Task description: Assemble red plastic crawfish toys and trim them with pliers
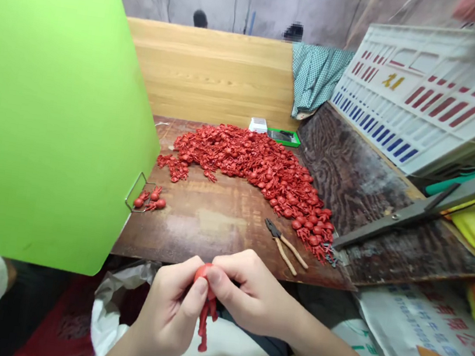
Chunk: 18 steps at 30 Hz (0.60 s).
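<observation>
Just off the table's front edge, a small red plastic figure (205, 318) hangs between my hands, its round head up and its thin legs pointing down. My left hand (173, 307) grips the head from the left, thumb on its front. From the right, my right hand (250, 292) pinches the same head; part of it is hidden by the fingers. Beyond my hands lies a long curved heap of similar red figures (241, 152). Pliers (283, 246) with tan handles rest on the table to the right, near the heap's front end.
A large bright green panel (53, 105) stands at left, with several red figures (155, 199) by its wire bracket. A white crate (408, 96) sits on the right ledge. A metal bar (413, 211) slants there. Behind the heap are a green tray (285, 137) and a wooden board (216, 75).
</observation>
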Available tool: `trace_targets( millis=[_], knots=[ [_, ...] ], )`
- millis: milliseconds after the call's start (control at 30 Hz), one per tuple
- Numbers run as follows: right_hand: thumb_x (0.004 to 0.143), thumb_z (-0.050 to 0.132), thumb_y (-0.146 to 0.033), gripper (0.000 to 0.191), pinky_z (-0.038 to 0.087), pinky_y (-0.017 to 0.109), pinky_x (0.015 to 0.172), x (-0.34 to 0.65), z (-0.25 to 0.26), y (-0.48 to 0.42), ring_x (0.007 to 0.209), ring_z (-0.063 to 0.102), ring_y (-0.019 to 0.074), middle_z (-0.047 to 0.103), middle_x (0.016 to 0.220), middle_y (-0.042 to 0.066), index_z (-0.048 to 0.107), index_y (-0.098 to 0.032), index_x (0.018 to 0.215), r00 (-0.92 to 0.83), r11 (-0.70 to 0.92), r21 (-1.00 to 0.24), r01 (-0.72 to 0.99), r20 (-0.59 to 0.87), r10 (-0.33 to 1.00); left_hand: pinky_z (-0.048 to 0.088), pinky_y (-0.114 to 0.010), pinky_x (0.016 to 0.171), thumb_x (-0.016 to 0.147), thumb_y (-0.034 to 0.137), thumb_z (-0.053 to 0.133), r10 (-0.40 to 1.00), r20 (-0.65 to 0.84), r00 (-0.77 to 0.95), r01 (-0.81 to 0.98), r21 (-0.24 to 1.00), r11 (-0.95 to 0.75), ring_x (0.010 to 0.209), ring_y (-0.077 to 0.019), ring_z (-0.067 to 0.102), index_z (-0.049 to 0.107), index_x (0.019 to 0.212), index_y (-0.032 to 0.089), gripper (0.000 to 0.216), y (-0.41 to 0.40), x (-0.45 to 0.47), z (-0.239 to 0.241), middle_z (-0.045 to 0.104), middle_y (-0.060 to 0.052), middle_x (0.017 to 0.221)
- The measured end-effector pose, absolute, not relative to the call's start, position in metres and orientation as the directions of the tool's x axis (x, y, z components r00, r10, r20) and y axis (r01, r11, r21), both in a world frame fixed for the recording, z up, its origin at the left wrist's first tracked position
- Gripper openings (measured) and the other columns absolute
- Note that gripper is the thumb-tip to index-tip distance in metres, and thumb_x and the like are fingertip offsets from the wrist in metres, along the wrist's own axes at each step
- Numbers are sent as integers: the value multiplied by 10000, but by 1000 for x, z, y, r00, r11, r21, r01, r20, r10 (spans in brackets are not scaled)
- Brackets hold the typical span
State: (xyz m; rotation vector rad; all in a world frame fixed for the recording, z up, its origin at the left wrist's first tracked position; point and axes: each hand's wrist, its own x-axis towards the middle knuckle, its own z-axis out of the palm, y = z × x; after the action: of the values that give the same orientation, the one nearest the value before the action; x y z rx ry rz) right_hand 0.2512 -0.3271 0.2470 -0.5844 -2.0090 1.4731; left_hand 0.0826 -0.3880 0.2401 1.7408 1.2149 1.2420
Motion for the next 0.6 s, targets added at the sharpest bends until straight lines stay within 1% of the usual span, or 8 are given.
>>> trace_targets(
  millis=[100, 133, 200, 267, 333, 433, 600],
  knots=[
    [1039, 419, -714, 625, 291, 258, 541, 248, 249, -325, 549, 451, 97, 492, 626, -28, 475, -198, 691, -660, 419, -900, 117, 245, 710, 375, -247, 485, 1101, 393, 404, 941, 339, 25, 335, 884, -327, 509, -116, 503, 491, 760, 223, 390, -388, 83, 237, 534, 27, 624],
    [1031, 425, -724, 611, 287, 266, 554, 246, 249, -325, 564, 445, 102, 486, 642, -29, 456, -204, 711, -638, 454, -879, 144, 268, 722, 388, -252, 497, 1103, 385, 401, 940, 339, 17, 340, 883, -325, 516, -121, 520, 507, 777, 224, 379, -388, 83, 237, 553, 23, 634],
    [1036, 431, -705, 571, 296, 273, 572, 243, 250, -327, 585, 448, 110, 493, 667, -27, 439, -213, 746, -631, 487, -859, 159, 291, 719, 382, -257, 490, 1101, 379, 405, 937, 348, 15, 332, 883, -333, 493, -118, 507, 500, 764, 227, 381, -391, 82, 238, 546, 29, 610],
    [1048, 426, -680, 545, 310, 268, 569, 240, 252, -330, 581, 444, 109, 486, 666, -32, 429, -220, 756, -652, 500, -859, 114, 316, 690, 380, -268, 480, 1093, 408, 411, 936, 352, 9, 314, 888, -336, 473, -122, 487, 485, 732, 233, 408, -394, 82, 241, 531, 31, 578],
    [1047, 424, -685, 550, 306, 259, 544, 237, 252, -332, 556, 415, 101, 449, 645, -47, 412, -227, 743, -657, 516, -855, 45, 364, 660, 403, -290, 485, 1078, 483, 410, 937, 349, -9, 301, 895, -330, 474, -143, 489, 494, 709, 242, 449, -396, 83, 244, 531, 21, 559],
    [1046, 422, -692, 559, 290, 251, 518, 235, 251, -335, 532, 378, 93, 393, 626, -63, 381, -234, 727, -606, 547, -837, -15, 442, 661, 423, -316, 489, 1057, 570, 398, 942, 333, -30, 284, 907, -311, 487, -168, 500, 510, 699, 252, 492, -398, 86, 247, 532, 6, 557],
    [1063, 428, -656, 546, 288, 249, 522, 239, 249, -333, 541, 383, 94, 396, 625, -61, 365, -235, 721, -587, 548, -836, 9, 440, 680, 367, -261, 460, 1086, 444, 417, 952, 306, 21, 179, 936, -304, 473, -120, 459, 463, 712, 227, 434, -392, 90, 247, 501, 28, 566]
  ],
)
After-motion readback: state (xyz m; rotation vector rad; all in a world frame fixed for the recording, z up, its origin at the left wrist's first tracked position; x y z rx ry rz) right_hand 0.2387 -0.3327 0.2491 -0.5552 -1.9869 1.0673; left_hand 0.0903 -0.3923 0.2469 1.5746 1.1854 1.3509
